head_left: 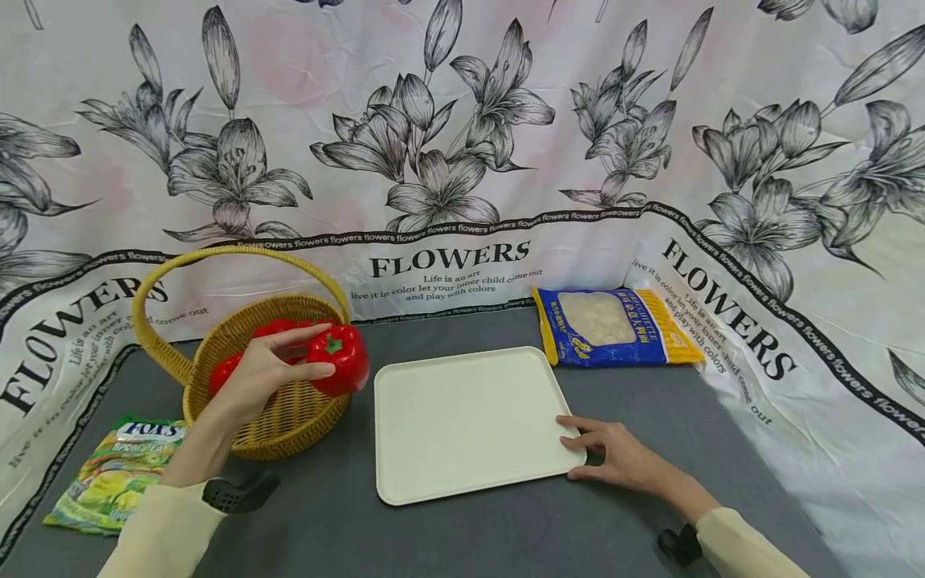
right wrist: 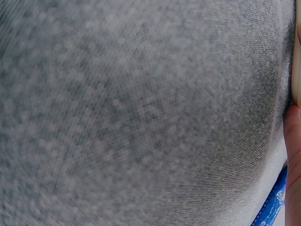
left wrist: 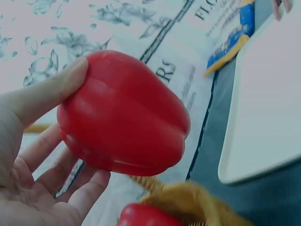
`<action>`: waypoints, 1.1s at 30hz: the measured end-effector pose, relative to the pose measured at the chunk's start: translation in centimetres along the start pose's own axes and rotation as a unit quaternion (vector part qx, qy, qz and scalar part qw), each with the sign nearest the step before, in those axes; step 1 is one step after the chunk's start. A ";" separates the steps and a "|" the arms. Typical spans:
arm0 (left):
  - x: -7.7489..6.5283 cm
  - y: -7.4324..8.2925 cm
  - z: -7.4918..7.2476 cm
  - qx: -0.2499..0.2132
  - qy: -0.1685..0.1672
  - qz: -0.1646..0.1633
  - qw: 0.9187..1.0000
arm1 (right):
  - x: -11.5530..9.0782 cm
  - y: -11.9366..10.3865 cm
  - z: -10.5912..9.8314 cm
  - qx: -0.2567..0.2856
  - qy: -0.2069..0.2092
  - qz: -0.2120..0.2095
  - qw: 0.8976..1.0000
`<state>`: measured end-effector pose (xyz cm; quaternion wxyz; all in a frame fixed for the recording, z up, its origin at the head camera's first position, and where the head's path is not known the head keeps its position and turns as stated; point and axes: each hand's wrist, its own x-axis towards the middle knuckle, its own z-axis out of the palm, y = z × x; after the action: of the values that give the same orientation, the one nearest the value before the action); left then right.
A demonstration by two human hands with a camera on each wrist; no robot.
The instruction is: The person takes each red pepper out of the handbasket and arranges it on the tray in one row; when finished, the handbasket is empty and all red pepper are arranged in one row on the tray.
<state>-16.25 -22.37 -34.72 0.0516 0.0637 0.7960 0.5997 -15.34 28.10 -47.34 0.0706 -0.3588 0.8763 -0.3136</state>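
My left hand (head_left: 262,371) holds a red bell pepper (head_left: 340,361) with a green stem between thumb and fingers, in the air over the right side of the yellow wicker basket (head_left: 289,440). The left wrist view shows the bell pepper (left wrist: 124,115) close up, with the thumb on its upper side. More red, glossy produce (head_left: 226,372) lies in the basket, partly behind the hand. My right hand (head_left: 614,456) grips the near right corner of a cream rectangular tray (head_left: 470,425), fingers over the rim. In the right wrist view only its thumb (right wrist: 293,150) shows, against the tray edge.
A blue and yellow pasta bag (head_left: 607,327) lies behind the tray at the right. To the left, a green Fox's bag (head_left: 119,478) is partly covered by the left forearm. The basket's tall handle (head_left: 238,250) arches up before a flower-printed cloth (head_left: 448,289).
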 end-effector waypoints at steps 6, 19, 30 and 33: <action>1.9 0.3 2.6 0.013 -0.014 -0.004 1.000 | 0.0 0.2 0.0 -0.002 -0.001 0.001 1.000; 7.2 -1.8 9.0 -0.013 -0.057 -0.003 0.998 | -0.2 0.4 0.1 0.009 0.004 -0.006 1.000; 11.0 -3.2 12.9 -0.018 -0.031 -0.038 0.999 | -0.1 0.3 0.2 0.012 0.004 0.004 1.000; 12.0 -3.2 14.0 -0.024 -0.039 -0.039 0.998 | -0.2 0.4 0.1 0.017 0.001 0.010 1.000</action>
<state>-25.97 -8.03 -41.69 0.1076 0.0546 0.7808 0.6130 -15.37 28.39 -47.65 0.0793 -0.3480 0.8745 -0.3285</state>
